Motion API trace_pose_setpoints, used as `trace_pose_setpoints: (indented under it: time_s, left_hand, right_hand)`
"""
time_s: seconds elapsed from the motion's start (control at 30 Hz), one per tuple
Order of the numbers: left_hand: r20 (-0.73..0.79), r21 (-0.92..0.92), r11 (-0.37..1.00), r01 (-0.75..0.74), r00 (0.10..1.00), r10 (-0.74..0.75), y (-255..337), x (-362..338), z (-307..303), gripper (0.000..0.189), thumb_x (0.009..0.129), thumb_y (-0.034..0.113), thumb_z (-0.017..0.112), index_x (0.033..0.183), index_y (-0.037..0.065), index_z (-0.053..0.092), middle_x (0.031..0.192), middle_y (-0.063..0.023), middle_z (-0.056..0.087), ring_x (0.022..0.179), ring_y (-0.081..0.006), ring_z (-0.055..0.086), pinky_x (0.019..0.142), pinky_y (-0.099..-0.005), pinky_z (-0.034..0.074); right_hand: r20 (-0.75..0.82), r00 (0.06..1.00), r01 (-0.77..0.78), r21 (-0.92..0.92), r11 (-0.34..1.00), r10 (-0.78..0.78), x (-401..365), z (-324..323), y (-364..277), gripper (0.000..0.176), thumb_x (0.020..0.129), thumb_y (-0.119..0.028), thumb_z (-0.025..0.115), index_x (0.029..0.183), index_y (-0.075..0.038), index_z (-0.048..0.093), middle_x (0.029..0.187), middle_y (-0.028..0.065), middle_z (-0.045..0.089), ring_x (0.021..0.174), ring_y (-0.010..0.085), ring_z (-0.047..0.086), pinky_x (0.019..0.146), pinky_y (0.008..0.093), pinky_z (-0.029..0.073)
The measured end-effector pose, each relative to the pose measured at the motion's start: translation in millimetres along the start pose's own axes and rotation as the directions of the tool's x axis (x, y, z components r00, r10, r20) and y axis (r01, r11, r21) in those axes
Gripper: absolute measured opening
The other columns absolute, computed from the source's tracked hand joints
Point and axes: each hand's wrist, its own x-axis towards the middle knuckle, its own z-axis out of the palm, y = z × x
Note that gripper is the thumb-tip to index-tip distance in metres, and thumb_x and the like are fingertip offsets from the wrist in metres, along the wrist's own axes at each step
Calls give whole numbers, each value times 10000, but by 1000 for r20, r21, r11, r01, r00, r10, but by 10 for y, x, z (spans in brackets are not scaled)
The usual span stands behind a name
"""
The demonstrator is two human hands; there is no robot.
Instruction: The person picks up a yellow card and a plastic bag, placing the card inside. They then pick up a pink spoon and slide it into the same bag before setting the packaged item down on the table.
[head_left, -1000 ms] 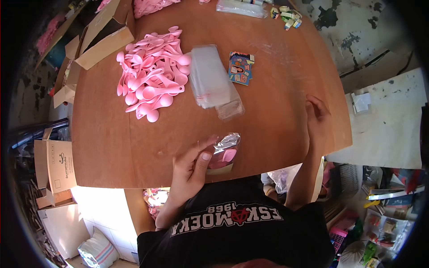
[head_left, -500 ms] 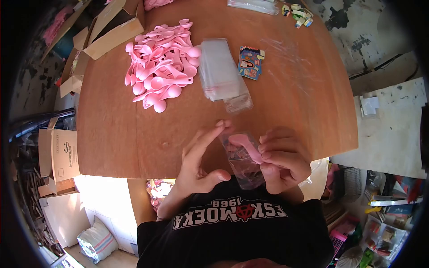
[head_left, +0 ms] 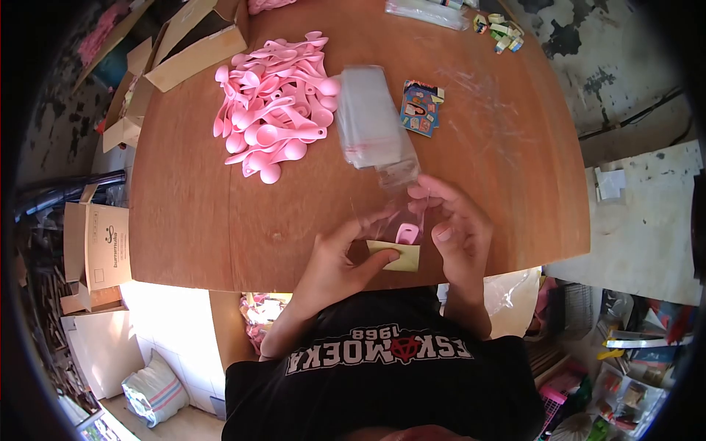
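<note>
My left hand (head_left: 342, 253) is closed on a clear plastic bag (head_left: 382, 217), its thumb pressing a pale yellow card (head_left: 401, 259) at the near end. A pink spoon (head_left: 407, 234) shows only its holed handle end, beside the card; the rest is hidden. My right hand (head_left: 463, 228) is at the bag's right side, thumb and fingers apart, fingertips by the clear film. Just beyond the hands lies a stack of clear plastic bags (head_left: 365, 117). A heap of pink spoons (head_left: 279, 110) is to its left, and a small pile of printed blue cards (head_left: 421, 110) to its right.
Open cardboard boxes (head_left: 198, 55) stand at the table's far left edge. More plastic packaging (head_left: 426, 13) and small folded cards (head_left: 504, 33) lie at the back. Another carton (head_left: 107, 246) is left of the wooden table (head_left: 191, 242).
The bag has turned, so the spoon's handle end and the yellow card now show. My left hand has closed on it; my right hand has let go of the spoon and spread its fingers.
</note>
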Motion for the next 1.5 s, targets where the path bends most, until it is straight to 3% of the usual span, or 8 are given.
trace_pose_setpoints:
  time_s: [0.23,0.4,0.5,0.63,0.7,0.9,1.2,1.5]
  left_hand:
    - [35,-8,991,135,990,-135,-80,26,-32,509,792,26,742,1262,10,547,992,-142,704,893,-170,689,792,-289,549]
    - [-113,-362,932,-7,993,-37,-167,18,-53,252,896,14,631,1140,-45,610,961,-131,702,860,-157,673,769,-279,553]
    - [-201,-267,962,-49,980,-6,-139,11,-99,151,921,7,596,1038,-69,654,932,-123,704,861,-147,667,754,-263,543]
    - [-243,-183,981,-66,970,19,-138,20,-139,146,911,14,616,1025,-61,668,906,-109,704,845,-126,660,725,-235,530]
    - [-243,-195,977,-81,969,32,-158,8,-154,148,910,13,618,1030,-58,668,915,-106,703,841,-121,658,720,-228,527]
    - [-208,-269,963,-7,977,-51,-168,-47,-253,155,909,3,610,1046,-34,672,1007,-116,689,843,-116,655,708,-220,529]
    - [-59,-196,969,-149,988,140,-176,-52,-386,217,916,-84,497,1018,-36,682,1024,-145,679,905,-171,659,734,-262,550]
    - [-68,-502,861,-82,996,55,-150,-83,-382,187,902,-66,518,1024,-55,658,1013,-163,676,909,-181,656,760,-268,535]
  right_hand:
    - [60,956,-288,-15,958,288,-100,-80,162,242,888,-70,659,1092,57,631,869,87,681,803,117,639,749,255,502]
    - [68,930,-368,136,920,362,-110,-44,184,162,899,4,615,1038,78,651,908,125,693,834,139,661,742,246,523]
    - [95,970,-228,42,973,224,-108,-40,254,149,888,8,628,1020,66,666,960,130,688,879,150,658,745,253,528]
    - [81,969,-243,151,958,233,-109,-21,292,174,870,44,641,1041,60,662,933,107,666,870,135,646,740,237,512]
    - [112,991,-84,71,994,76,-116,-75,333,174,855,64,644,1021,36,687,944,118,668,831,129,641,715,232,497]
    - [257,956,-159,35,987,145,-64,-150,276,186,835,96,638,983,11,711,916,103,669,857,138,639,710,233,490]
    - [367,922,-188,147,971,123,-54,-153,273,235,853,149,548,1004,39,690,1027,130,621,940,175,634,790,261,496]
    - [430,893,-223,164,961,133,-45,-149,186,216,858,126,529,1021,73,661,1069,159,603,998,207,625,834,288,495]
